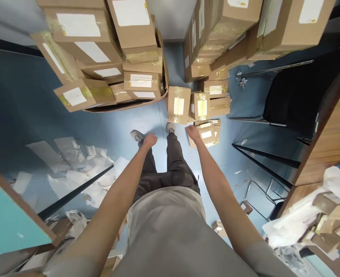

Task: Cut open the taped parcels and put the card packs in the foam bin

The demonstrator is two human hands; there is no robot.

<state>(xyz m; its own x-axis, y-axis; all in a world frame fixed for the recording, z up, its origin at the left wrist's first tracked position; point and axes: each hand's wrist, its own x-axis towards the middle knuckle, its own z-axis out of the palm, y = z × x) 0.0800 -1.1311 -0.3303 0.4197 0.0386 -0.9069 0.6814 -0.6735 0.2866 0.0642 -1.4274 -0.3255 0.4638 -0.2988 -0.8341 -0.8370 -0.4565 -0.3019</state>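
Observation:
My left hand (150, 141) hangs over the blue floor near my left shoe, its fingers curled together; whether anything is in them is too small to tell. At the near left edge of some small taped boxes (206, 134) is my right hand (193, 132), with its fingers bent at the cardboard. Whether it grips the box is unclear. Just beyond it stand an upright taped box (178, 104) and another labelled box (201, 106).
Labelled cartons (141, 81) fill a large open carton at the upper left, and more cartons (233, 23) are stacked upper right. A black chair (288, 92) stands at right. Crumpled paper (86, 173) covers floor at left. Wooden desk (322, 150) at right.

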